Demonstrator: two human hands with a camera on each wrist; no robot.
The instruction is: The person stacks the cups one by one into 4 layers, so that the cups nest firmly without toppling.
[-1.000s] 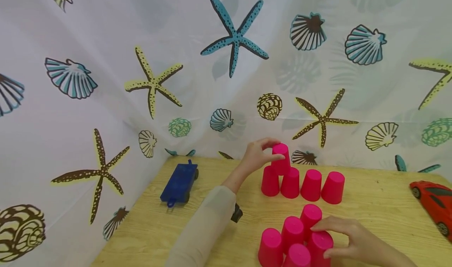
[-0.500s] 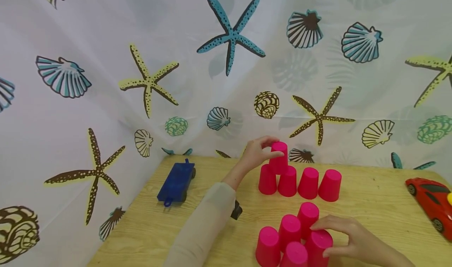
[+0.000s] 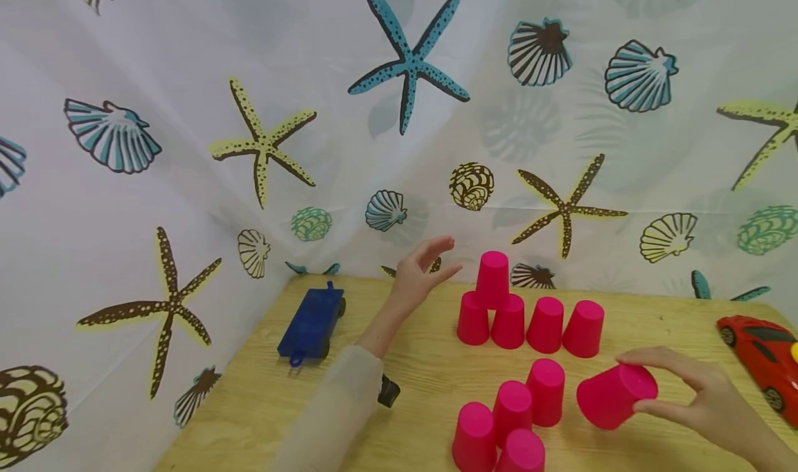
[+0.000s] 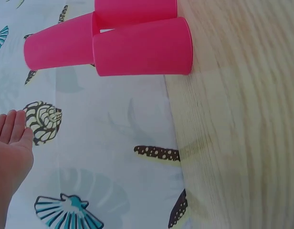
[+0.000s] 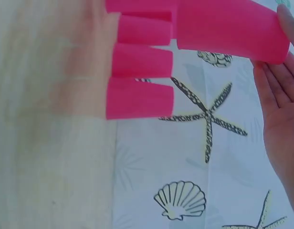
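Note:
My left hand (image 3: 414, 274) is beside a pink cup (image 3: 493, 280), fingers and thumb spread and apart from it. That cup stands upside down, bridging the two leftmost cups of the back row (image 3: 546, 326); the left wrist view shows this small stack (image 4: 142, 47) side-on, with the bare hand (image 4: 13, 152) away from it. In my right hand (image 3: 701, 392) another pink cup (image 3: 607, 397) is pinched near its base between thumb and fingers, tilted with its mouth toward the lower left. The right wrist view shows the held cup (image 5: 230, 31) close up.
Several upside-down pink cups (image 3: 513, 406) cluster at the front of the wooden table (image 3: 262, 416). A blue toy trailer (image 3: 312, 323) is at the left, a red toy car (image 3: 760, 354) at the right. A patterned white cloth (image 3: 299, 63) hangs behind.
My left hand has let go of the top cup and drawn back to the left. My right hand has lifted a cup out of the front cluster and moved it right, tilting it.

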